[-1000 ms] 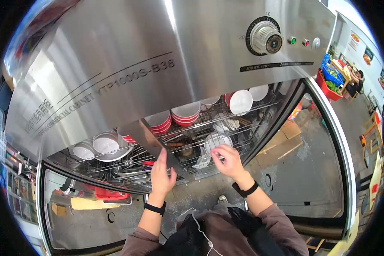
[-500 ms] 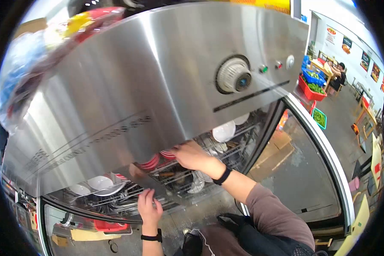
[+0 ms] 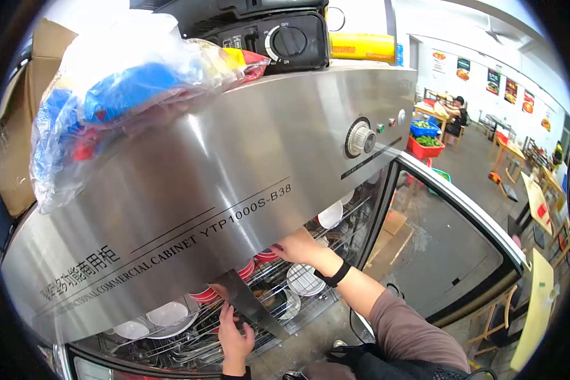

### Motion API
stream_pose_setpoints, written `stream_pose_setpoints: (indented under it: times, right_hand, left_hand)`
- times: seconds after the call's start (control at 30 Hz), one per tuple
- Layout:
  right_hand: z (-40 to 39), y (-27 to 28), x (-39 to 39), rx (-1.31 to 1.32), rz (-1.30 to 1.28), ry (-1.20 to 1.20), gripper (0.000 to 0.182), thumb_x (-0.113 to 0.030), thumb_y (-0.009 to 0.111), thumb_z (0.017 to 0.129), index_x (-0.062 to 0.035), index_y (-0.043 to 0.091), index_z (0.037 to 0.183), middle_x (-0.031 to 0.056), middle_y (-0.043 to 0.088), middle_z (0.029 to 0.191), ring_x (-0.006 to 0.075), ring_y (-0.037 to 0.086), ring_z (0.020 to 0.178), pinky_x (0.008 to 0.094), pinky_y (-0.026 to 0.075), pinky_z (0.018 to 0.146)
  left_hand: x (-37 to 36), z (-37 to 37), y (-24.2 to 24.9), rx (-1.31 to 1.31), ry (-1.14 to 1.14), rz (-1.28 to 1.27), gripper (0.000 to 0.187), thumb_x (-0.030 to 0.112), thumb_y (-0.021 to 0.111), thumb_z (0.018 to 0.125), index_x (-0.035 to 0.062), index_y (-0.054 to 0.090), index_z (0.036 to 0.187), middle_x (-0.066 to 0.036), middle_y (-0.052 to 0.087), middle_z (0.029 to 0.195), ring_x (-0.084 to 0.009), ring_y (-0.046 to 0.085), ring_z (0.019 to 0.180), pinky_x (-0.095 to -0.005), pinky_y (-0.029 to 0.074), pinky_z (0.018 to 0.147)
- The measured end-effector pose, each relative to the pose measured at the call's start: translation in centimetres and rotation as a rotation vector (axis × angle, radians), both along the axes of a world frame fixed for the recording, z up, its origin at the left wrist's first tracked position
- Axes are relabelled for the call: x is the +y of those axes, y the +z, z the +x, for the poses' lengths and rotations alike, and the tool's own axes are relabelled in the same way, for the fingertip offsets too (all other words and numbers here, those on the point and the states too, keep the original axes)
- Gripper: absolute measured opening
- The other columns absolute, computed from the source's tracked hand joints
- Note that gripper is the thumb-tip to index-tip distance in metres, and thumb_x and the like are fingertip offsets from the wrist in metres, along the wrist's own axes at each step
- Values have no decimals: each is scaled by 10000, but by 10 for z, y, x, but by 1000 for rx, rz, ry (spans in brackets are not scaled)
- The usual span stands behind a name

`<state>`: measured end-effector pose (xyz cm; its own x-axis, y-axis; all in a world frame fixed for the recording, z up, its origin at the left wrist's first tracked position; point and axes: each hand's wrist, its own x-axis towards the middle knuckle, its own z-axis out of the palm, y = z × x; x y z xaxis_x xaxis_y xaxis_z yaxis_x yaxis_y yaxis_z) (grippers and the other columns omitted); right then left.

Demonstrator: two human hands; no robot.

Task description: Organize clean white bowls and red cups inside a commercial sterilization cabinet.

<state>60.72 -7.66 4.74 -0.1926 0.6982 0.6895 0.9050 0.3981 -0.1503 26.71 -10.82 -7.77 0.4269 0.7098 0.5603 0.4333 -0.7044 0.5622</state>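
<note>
My right hand [image 3: 301,247] reaches into the upper rack of a steel cabinet [image 3: 234,164], its fingers closed at the rim of a red bowl [image 3: 266,256]. Part of that bowl is hidden behind the cabinet's front panel. Lower and to the left, my left hand [image 3: 235,339] is open, fingers apart and pointing up, beside the metal centre post [image 3: 250,304]. Another red bowl [image 3: 206,296] sits just above its fingertips. White bowls [image 3: 168,313] stand on the rack to the left, and a white plate [image 3: 305,280] lies below my right wrist.
A glass door [image 3: 449,247] stands open on the right. On top of the cabinet are a plastic bag [image 3: 133,95], a black appliance with a dial [image 3: 288,41] and a cardboard box [image 3: 19,139]. Far right, a person [image 3: 456,117] sits near crates of green vegetables [image 3: 426,142].
The view has tilted up and turned, showing more of the cabinet top. My left hand is now closer to the centre post and rack. My right hand stays at the red bowls.
</note>
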Motion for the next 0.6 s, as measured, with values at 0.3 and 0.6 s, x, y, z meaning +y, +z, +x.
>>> stream_pose_setpoints:
  times: [0.3,0.6]
  right_hand:
    - [53,-24,-66,-16,324,-216,159,-109,793,802,-53,723,934,92,726,856,286,706,769,393,584,668]
    - [187,-58,-75,125,332,-508,133,-148,798,811,-82,778,924,119,718,769,307,712,721,428,570,647]
  left_hand:
    - [-1,16,-4,-103,63,-159,891,-3,682,821,-44,268,1608,-182,581,1150,-266,621,920,-387,512,882]
    - [-6,42,-18,-237,181,-31,965,-43,631,831,-35,112,1645,-339,483,1472,-213,611,836,-343,506,864]
